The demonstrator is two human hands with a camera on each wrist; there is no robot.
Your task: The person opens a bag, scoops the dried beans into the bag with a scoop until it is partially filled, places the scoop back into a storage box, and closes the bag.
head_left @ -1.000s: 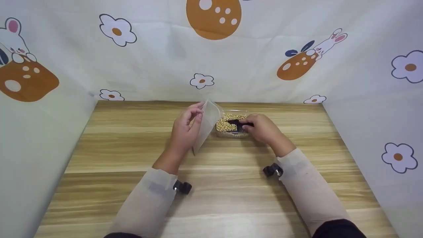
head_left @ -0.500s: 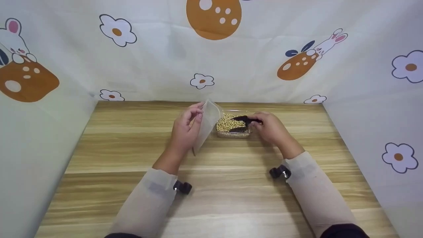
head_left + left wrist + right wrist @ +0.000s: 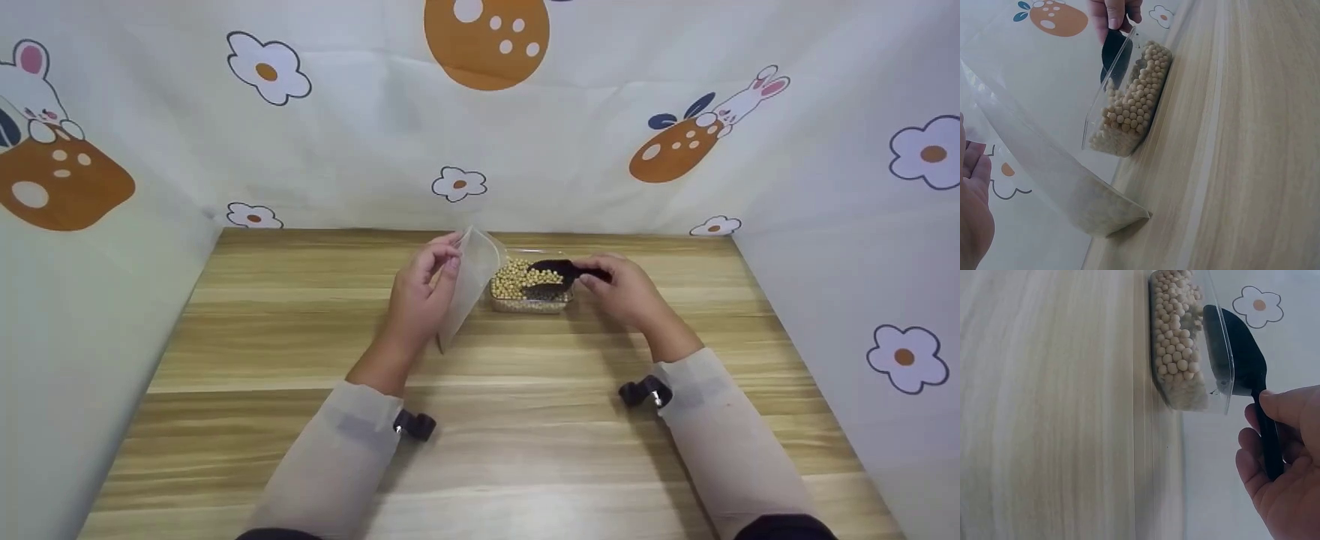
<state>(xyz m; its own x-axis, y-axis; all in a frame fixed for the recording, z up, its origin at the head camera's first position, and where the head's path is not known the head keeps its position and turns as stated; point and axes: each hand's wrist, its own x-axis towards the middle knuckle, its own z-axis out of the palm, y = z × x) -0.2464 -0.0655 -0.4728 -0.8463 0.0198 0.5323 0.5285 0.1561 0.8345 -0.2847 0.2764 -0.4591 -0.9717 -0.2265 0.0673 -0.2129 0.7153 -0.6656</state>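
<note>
My left hand [image 3: 424, 292] holds a translucent pouch [image 3: 472, 281] by its upper left edge, its mouth spread toward the right. Through the pouch wall in the left wrist view, pale beans show at the bottom [image 3: 1103, 211]. My right hand [image 3: 626, 296] grips the handle of a black scoop [image 3: 1244, 354], thumb on top and fingers curled beneath. In the head view the scoop carries dried yellow beans [image 3: 545, 277], which look like soybeans, and sits within the rim of a clear plastic box [image 3: 531, 306]. More beans [image 3: 1172, 343] fill much of that box.
The box and pouch stand side by side near the back of a wood-grain table [image 3: 480, 420]. Behind and at both sides hangs a pale printed cloth [image 3: 360, 150] with flowers and rabbits. A small black camera mount is on each wrist.
My right hand has drawn the scoop rightward through the beans, then lifted it slightly, with beans now in its bowl. The left hand and the pouch have stayed in place.
</note>
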